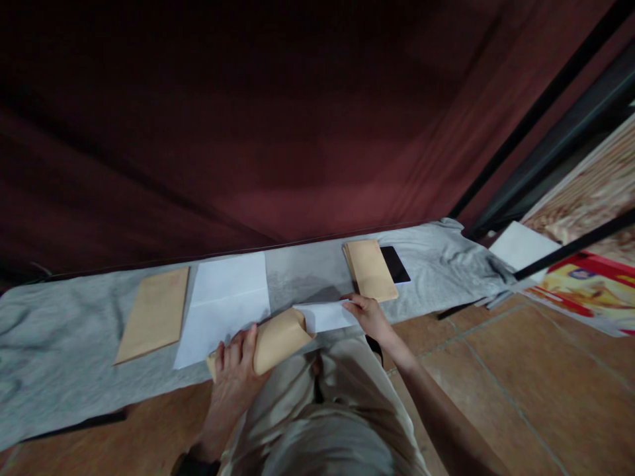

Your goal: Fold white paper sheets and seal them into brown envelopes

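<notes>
Brown env. (282, 340) clamped in L hand (235, 371), white paper (327, 317) pinched in R hand (368, 316), red box (588, 291) text blurry.

Held envelope (284, 340) before sheet (225, 301), envelope stack (374, 271) right, phone (396, 266) (apparently) partly beneath

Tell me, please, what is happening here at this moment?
The person's left hand holds a brown envelope. The right hand pinches white paper that sticks out of its open end. On the grey cloth lie a creased white sheet, a flat envelope at the left and a small stack of envelopes at the right, beside a dark flat object.
</notes>
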{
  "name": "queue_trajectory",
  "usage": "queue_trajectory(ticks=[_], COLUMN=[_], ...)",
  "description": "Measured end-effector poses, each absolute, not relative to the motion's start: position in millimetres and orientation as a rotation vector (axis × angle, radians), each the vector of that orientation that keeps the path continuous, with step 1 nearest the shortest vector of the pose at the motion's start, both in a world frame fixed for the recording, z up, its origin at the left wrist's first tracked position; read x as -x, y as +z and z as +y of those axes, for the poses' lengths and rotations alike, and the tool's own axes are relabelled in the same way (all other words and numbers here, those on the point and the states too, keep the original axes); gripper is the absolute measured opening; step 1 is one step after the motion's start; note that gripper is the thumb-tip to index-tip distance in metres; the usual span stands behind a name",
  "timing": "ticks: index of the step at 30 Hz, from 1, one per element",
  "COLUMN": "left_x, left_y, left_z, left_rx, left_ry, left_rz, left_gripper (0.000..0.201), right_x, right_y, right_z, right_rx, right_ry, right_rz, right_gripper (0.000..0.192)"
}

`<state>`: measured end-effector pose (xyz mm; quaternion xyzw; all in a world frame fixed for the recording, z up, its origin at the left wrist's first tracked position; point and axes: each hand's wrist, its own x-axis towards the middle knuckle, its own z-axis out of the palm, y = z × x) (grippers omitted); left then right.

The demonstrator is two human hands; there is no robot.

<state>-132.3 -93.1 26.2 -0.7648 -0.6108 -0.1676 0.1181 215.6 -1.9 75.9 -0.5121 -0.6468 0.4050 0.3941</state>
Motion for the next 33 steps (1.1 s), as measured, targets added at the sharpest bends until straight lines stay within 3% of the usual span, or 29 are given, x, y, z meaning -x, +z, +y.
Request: queue_trajectory(ticks=[16,33], left_x=[129.2,107.3], left_y=[26.1,23.9], left_z=[-94.4,-89.0], left_rx=[2.286,2.388], left_ry=[-0.508,-0.621], left_rz=[-1.795,-1.763], left_gripper=[0.090,0.094], right_x=[-185.5,-117.3], right_y=[60.8,14.9], right_z=[-6.2,-27.1], right_rx=[1.486,1.450], right_ry=[0.931,1.145], right_rz=[-1.737,-1.697], right_gripper=[0.021,0.025])
